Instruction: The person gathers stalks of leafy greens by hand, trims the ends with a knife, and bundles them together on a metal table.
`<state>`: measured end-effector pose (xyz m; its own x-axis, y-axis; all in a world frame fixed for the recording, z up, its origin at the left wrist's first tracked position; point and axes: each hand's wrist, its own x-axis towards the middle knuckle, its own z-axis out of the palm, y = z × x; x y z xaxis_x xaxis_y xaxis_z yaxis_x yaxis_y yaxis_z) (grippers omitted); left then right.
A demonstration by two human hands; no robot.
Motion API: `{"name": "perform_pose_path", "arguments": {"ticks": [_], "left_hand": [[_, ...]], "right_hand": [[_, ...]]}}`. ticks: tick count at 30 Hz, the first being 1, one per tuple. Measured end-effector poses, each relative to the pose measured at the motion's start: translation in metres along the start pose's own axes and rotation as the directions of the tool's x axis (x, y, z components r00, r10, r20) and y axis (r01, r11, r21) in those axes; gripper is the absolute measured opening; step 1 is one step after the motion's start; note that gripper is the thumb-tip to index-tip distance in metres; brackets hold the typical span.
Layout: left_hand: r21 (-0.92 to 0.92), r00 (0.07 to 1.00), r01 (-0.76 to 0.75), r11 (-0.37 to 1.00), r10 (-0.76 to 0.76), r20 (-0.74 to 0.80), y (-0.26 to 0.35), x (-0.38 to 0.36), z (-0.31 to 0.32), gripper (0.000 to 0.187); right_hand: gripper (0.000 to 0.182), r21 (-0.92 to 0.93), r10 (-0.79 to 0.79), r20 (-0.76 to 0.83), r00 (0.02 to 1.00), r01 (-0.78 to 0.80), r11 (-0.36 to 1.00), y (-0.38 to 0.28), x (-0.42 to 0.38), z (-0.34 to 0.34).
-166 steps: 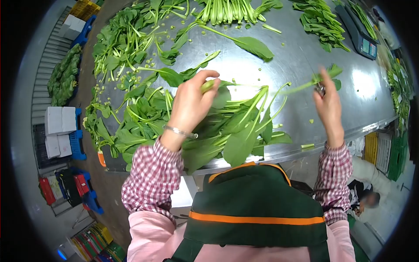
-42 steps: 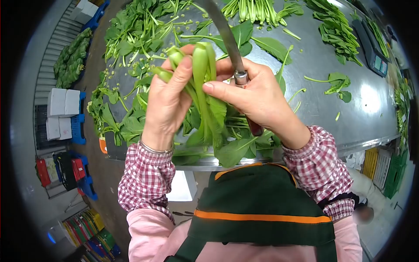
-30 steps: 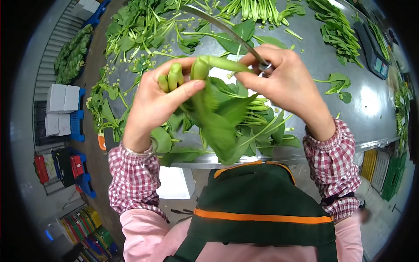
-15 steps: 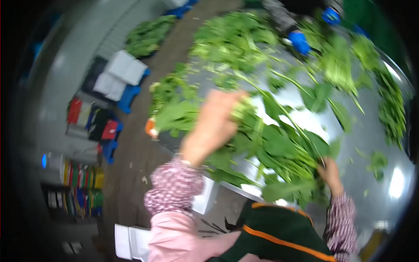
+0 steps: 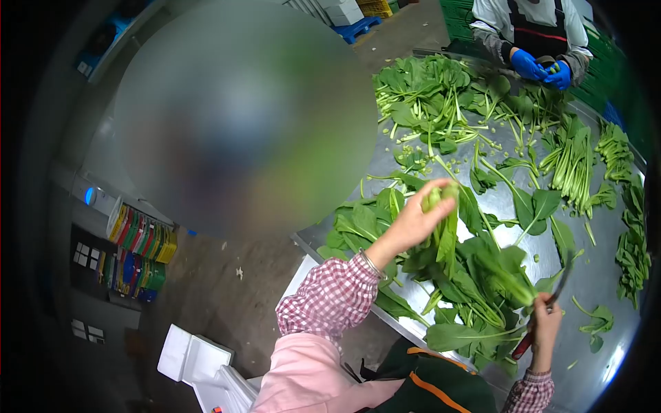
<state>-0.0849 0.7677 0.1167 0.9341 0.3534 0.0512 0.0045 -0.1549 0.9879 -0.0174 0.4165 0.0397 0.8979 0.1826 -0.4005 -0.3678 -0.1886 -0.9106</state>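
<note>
My left hand (image 5: 420,215) is closed round the pale stem ends of some leafy greens (image 5: 447,241), whose leaves hang down over the metal table (image 5: 585,268). At the lower right, my right hand (image 5: 547,320) grips a knife (image 5: 523,345) with a red handle, its dark blade pointing up and away. The root end of another leafy green (image 5: 506,275) lies against the fingers of my right hand. Below and between my hands is a pile of loose greens (image 5: 468,334).
Across the table a co-worker's blue-gloved hands (image 5: 544,69) hold something small and green. Bundled greens (image 5: 570,162) lie at the right, a large heap (image 5: 423,89) at the back. White foam boxes (image 5: 196,354) stand on the floor. A blurred round patch hides the upper left.
The view has turned, shifting the table down. My left hand has come nearer my right hand and now shows clearly with stems. The co-worker's hands are now close together.
</note>
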Motion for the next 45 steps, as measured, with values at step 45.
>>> {"name": "perform_pose_path", "arguments": {"ticks": [45], "left_hand": [[0.096, 0.955, -0.214, 0.972, 0.187, 0.231, 0.051, -0.064, 0.069, 0.032]], "right_hand": [[0.024, -0.309, -0.387, 0.418, 0.822, 0.529, 0.790, -0.115, -0.040, 0.054]]}}
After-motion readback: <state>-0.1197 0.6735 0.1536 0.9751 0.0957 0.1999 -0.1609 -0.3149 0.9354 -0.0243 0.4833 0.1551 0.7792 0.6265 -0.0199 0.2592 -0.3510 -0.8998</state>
